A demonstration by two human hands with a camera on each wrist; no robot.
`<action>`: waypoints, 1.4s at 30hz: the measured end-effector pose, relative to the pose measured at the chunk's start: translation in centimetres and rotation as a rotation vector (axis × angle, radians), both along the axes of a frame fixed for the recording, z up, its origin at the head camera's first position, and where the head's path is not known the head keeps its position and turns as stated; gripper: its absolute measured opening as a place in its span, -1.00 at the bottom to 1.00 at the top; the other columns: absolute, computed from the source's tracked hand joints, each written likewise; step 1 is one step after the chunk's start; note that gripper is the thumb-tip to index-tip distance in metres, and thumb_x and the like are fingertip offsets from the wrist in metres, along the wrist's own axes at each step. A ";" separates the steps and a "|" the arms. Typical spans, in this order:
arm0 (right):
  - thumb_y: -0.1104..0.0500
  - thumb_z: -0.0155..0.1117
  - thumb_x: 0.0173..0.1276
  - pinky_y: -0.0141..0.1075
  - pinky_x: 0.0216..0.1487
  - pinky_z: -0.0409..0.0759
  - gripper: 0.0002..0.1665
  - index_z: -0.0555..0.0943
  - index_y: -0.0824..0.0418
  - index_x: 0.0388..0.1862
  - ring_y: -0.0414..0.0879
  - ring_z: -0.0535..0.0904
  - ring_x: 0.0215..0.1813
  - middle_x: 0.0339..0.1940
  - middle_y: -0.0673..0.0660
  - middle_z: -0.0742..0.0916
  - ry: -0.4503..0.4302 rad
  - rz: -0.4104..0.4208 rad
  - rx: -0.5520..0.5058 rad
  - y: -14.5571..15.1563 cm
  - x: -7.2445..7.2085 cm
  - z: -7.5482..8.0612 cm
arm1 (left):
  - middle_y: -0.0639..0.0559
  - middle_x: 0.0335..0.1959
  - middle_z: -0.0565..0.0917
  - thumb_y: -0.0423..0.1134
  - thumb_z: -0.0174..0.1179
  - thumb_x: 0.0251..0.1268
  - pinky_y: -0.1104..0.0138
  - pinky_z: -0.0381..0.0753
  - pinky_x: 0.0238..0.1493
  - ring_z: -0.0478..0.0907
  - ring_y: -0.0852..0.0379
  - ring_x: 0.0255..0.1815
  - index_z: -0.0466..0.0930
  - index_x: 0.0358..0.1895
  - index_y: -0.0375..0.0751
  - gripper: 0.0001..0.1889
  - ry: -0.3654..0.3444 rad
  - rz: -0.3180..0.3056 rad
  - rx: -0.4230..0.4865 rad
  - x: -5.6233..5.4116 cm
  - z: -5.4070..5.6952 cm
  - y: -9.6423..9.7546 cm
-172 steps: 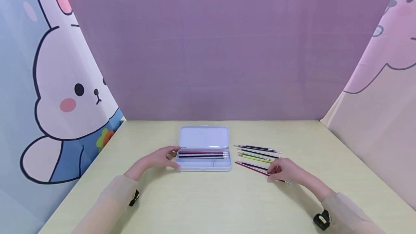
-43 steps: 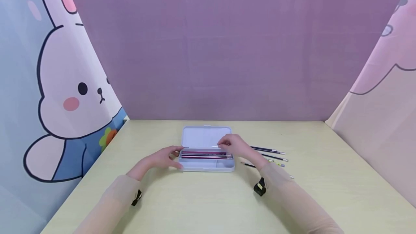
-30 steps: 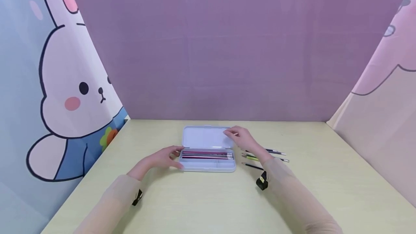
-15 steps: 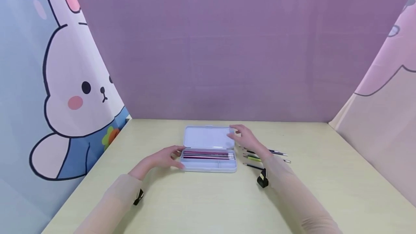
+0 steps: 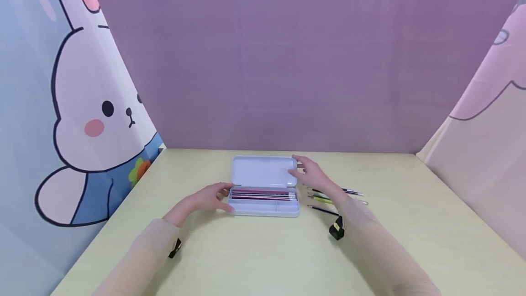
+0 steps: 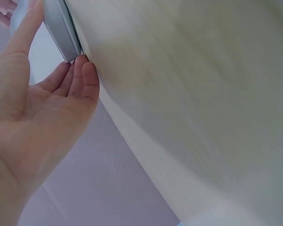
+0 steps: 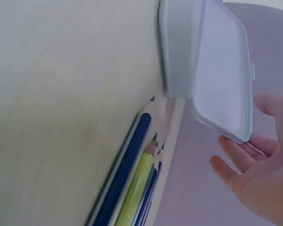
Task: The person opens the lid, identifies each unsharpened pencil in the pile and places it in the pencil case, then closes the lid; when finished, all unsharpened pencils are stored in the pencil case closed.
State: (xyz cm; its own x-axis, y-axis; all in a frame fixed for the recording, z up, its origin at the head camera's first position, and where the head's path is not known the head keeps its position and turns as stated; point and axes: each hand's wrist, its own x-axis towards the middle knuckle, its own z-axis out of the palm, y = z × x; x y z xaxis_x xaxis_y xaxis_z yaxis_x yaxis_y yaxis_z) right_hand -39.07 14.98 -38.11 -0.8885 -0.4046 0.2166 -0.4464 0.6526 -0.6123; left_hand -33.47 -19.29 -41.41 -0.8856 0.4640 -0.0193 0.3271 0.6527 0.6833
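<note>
A pale pencil case (image 5: 263, 208) lies on the table with its lid (image 5: 263, 171) raised. Several red and dark pencils (image 5: 260, 195) sit side by side in its rear compartment. My left hand (image 5: 207, 198) grips the case's left end, thumb at the front and fingers at the back; the left wrist view shows the fingertips against its side. My right hand (image 5: 312, 175) holds the lid at its right edge, thumb and fingers on either side of the corner. In the right wrist view, the fingers (image 7: 238, 157) touch the lid's corner.
Several loose pencils lie right of the case under my right forearm, among them a yellow-green pencil (image 5: 322, 200) and a dark pencil (image 5: 323, 209). A purple screen (image 5: 263, 58) rises behind the table (image 5: 246, 259). A rabbit-print curtain (image 5: 90, 95) hangs at left.
My right hand was at the loose pencils, then over the case, and has since moved to the lid's right edge. The lid has tipped up slightly. The left hand has stayed at the case.
</note>
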 end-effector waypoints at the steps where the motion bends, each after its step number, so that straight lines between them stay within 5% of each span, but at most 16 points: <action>1: 0.01 0.14 0.39 0.00 0.21 0.47 -0.27 0.19 0.29 0.41 0.21 0.45 0.24 0.37 0.30 0.37 -0.009 0.004 -0.029 0.1 0.3 0.2 | -0.23 0.18 0.47 -0.10 0.45 -0.06 0.06 0.50 0.13 0.46 -0.13 0.11 0.26 0.32 -0.38 -0.14 -0.001 0.001 0.001 0.0 0.1 0.0; 9: 0.12 0.12 0.41 -0.02 0.12 0.55 -0.54 0.39 0.33 0.18 0.24 0.49 0.21 0.18 0.34 0.53 -0.072 0.088 -0.222 1.3 2.4 1.2 | -0.26 0.17 0.48 -0.13 0.46 -0.07 0.08 0.49 0.15 0.46 -0.14 0.12 0.24 0.30 -0.45 -0.13 -0.014 0.033 -0.009 -0.2 -0.2 0.3; 17: -0.06 -0.03 0.48 -0.13 0.01 0.57 -0.61 0.61 0.13 -0.01 0.02 0.57 0.06 -0.05 0.10 0.70 -0.102 0.113 -0.128 1.6 4.0 0.9 | -0.32 0.21 0.41 -0.13 0.47 -0.10 0.03 0.43 0.21 0.40 -0.22 0.19 0.03 0.35 -0.53 0.02 -0.062 0.069 0.033 -0.3 -0.1 0.4; 23: 0.00 0.17 0.36 -0.28 0.01 0.58 -0.72 0.67 0.11 -0.11 -0.09 0.60 0.01 -0.06 0.06 0.71 -0.116 0.185 -0.114 1.7 4.5 -0.3 | -0.25 0.17 0.44 -0.07 0.46 -0.08 0.05 0.45 0.19 0.41 -0.15 0.17 0.05 0.40 -0.41 0.02 -0.067 0.050 0.024 -0.2 0.0 0.3; 31: 0.07 0.35 0.22 0.03 0.16 0.47 -0.88 0.67 0.06 -0.30 0.00 0.50 0.10 -0.04 0.06 0.66 -0.095 0.238 -0.067 1.4 4.9 -1.1 | -0.20 0.22 0.41 0.15 0.30 0.08 0.08 0.42 0.22 0.40 -0.08 0.19 0.04 0.42 -0.33 -0.03 -0.068 0.047 -0.011 -0.3 -0.3 0.3; 42: 0.02 0.41 0.13 0.16 0.34 0.22 -0.48 0.58 0.24 0.02 0.22 0.36 0.28 0.19 0.23 0.52 -0.054 0.220 0.095 1.1 5.4 -1.0 | -0.20 0.22 0.42 0.13 0.29 0.09 0.08 0.43 0.20 0.40 -0.07 0.18 0.09 0.40 -0.32 -0.08 -0.084 0.052 -0.021 -0.1 -0.2 0.5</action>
